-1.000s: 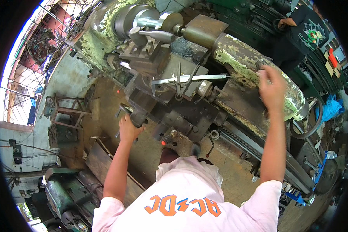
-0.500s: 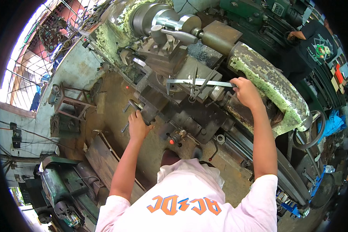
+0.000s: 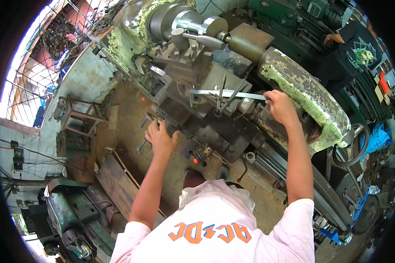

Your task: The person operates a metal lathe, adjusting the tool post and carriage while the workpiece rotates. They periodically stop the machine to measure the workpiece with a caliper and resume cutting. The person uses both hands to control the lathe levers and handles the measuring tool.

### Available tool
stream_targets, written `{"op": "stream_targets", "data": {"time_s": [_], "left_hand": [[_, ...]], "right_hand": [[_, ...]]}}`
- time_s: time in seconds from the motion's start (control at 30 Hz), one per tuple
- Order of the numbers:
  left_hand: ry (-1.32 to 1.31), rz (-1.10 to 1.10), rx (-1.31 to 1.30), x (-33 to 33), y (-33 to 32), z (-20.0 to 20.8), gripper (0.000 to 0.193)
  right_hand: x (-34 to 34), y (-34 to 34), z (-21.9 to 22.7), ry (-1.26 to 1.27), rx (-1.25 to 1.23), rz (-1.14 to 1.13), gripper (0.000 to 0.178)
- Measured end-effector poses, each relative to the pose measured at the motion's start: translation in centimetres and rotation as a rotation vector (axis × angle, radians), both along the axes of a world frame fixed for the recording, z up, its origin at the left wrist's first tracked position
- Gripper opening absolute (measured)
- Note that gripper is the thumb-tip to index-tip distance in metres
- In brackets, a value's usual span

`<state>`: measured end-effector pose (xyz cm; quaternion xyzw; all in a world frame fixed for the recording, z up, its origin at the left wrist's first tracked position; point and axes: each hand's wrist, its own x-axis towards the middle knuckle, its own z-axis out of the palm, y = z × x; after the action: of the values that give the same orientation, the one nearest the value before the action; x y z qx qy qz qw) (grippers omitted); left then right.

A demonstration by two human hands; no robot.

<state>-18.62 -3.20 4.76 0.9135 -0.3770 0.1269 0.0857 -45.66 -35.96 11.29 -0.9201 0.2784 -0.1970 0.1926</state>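
My right hand (image 3: 280, 107) grips the end of a long steel caliper (image 3: 245, 95), whose jaws point to the left. The caliper lies across the lathe's carriage, over a pair of thin-legged dividers (image 3: 218, 111). My left hand (image 3: 162, 139) is beside the carriage's crank handwheel (image 3: 150, 117), fingers apart and thumb out; whether its fingertips touch the wheel is hard to tell. Farther off, a shiny turned metal workpiece (image 3: 191, 23) sits between the chuck (image 3: 162, 22) and the tailstock (image 3: 250, 41). The tool post (image 3: 184, 57) with its lever (image 3: 206, 41) stands just in front of it.
Metal shavings (image 3: 232, 59) lie behind the carriage. A red-knobbed lever (image 3: 195, 161) projects near my body. At far right, a person in a dark shirt (image 3: 360, 48) works at a green machine (image 3: 289, 26). Another green machine (image 3: 74, 215) stands at lower left, near a metal stool (image 3: 81, 115).
My left hand has shifted slightly right and toward the carriage, its fingers spreading from the handwheel. My right hand and the caliper have barely moved.
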Motion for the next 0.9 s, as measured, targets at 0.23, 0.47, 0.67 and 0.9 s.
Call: {"op": "stream_targets", "data": {"time_s": [0.23,0.47,0.67,0.9], "left_hand": [[1.720,-0.027,-0.771,-5.3,-10.6,2.0,0.040],[1.786,0.022,-0.818,-7.1,-13.2,3.4,0.022],[1.738,-0.058,-0.815,-8.6,-13.7,5.1,0.025],[1.667,-0.291,-0.763,-13.9,-13.0,7.8,0.024]], "right_hand": [[0.4,0.3,0.2,0.017,-0.044,-0.005,0.016],[-0.6,1.5,1.2,0.001,-0.089,-0.035,0.019],[-3.0,2.9,2.7,0.011,-0.051,-0.116,0.020],[-10.9,7.1,4.0,-0.127,0.016,-0.304,0.023]]}}
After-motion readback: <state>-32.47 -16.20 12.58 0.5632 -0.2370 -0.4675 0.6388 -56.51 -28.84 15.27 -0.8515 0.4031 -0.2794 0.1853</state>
